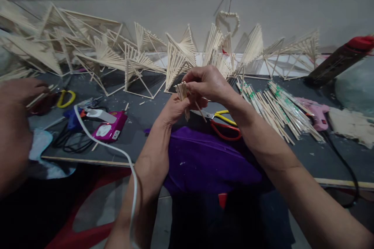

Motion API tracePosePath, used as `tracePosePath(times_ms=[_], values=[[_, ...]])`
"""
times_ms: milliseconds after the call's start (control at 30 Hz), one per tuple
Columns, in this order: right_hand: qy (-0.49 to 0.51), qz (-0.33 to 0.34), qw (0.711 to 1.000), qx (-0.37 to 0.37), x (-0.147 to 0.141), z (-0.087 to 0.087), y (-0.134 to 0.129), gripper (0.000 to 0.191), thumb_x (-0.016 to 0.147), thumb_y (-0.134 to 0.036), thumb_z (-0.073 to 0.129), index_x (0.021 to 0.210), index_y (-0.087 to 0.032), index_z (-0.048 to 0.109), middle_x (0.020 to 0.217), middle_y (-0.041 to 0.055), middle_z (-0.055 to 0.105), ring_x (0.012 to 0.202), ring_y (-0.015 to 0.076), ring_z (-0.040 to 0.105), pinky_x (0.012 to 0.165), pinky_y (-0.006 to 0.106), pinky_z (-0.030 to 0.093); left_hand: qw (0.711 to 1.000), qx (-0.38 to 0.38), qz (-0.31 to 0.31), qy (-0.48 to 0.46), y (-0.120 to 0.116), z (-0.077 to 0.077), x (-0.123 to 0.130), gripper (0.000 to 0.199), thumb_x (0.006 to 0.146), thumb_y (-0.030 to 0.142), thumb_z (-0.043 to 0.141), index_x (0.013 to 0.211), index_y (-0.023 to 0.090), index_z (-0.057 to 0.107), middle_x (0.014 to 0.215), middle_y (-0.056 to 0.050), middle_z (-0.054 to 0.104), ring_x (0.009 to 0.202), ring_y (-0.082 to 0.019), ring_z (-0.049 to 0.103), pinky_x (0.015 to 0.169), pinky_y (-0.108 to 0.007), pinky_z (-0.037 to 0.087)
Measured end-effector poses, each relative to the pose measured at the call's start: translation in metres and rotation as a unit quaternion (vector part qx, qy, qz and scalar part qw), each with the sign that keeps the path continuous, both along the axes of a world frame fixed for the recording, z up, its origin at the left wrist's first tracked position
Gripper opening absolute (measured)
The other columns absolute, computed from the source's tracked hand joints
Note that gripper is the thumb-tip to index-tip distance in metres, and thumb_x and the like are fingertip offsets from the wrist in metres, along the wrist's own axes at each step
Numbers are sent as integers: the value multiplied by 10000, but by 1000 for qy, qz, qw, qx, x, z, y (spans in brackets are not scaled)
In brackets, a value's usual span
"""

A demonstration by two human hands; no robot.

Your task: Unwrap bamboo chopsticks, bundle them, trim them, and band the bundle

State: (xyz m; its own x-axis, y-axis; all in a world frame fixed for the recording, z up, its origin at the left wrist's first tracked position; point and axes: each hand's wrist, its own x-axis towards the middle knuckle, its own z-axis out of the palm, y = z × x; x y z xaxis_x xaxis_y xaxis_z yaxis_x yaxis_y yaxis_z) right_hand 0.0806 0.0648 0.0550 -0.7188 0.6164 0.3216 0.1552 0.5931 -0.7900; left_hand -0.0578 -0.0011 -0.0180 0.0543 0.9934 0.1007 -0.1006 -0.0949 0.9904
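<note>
A small bundle of thin wooden sticks stands roughly upright in my left hand, whose fingers are wrapped round it. Over the bundle bends my right hand, fingers closed near its top. One single stick slants down below the right hand; which hand grips it, I cannot tell, since the fingertips are partly hidden. Just beyond my wrists lie scissors with one yellow and one red handle, beside a purple cloth at the table's edge.
Lattice shapes of sticks line the wall. At right lie chopstick packs, a pink glue gun and a dark, red-topped cylinder. Left are a magenta power strip, a white cable and another person's hand holding sticks.
</note>
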Motion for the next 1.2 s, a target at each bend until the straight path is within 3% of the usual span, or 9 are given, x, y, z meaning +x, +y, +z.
tracePosePath(times_ms=[300,533,700,833,1000,1100,1200], values=[[30,-1,999,-14,1,-5,6,107,805,-171,523,856,-124,605,719,-2,596,726,119,588,681,244,485,999,6,13,-37,0,-2,-1,422,694,472,754,955,145,703,901,-107,747,865,-298,716,848,-460,564],[53,61,995,-59,1,-9,10,88,812,-137,514,875,-139,576,673,-20,583,631,82,555,622,205,482,999,9,33,-42,1,-6,-1,421,702,458,755,992,158,692,858,-95,746,805,-266,720,827,-450,578],[63,86,993,-53,1,-11,12,105,805,-121,490,860,-120,579,659,-22,588,604,67,548,586,179,465,998,5,25,-56,1,-6,2,398,694,387,777,986,134,681,842,-86,746,783,-247,723,823,-436,581],[84,51,994,-39,1,-10,13,131,768,-121,525,854,-102,622,632,-21,598,582,73,554,549,171,440,996,8,32,-88,1,-4,2,340,689,333,783,950,135,692,829,-77,747,754,-244,723,773,-408,594],[45,3,994,-101,9,-6,17,99,750,-154,571,755,-101,654,585,-11,608,484,71,543,450,167,375,960,22,170,-221,2,9,-15,184,861,317,609,961,178,674,867,-59,748,808,-196,722,786,-339,584],[-29,56,981,-186,10,-10,15,117,774,-191,590,740,-105,663,594,4,627,433,62,528,377,160,304,925,57,243,-287,-1,20,-27,224,953,260,447,978,208,664,907,-28,749,883,-150,708,812,-280,565],[-56,118,960,-246,4,-19,10,166,815,-237,574,779,-108,672,628,16,644,434,62,537,351,159,295,911,66,257,-317,-3,26,-30,268,974,222,396,977,199,663,894,-14,751,880,-130,704,796,-253,561]])
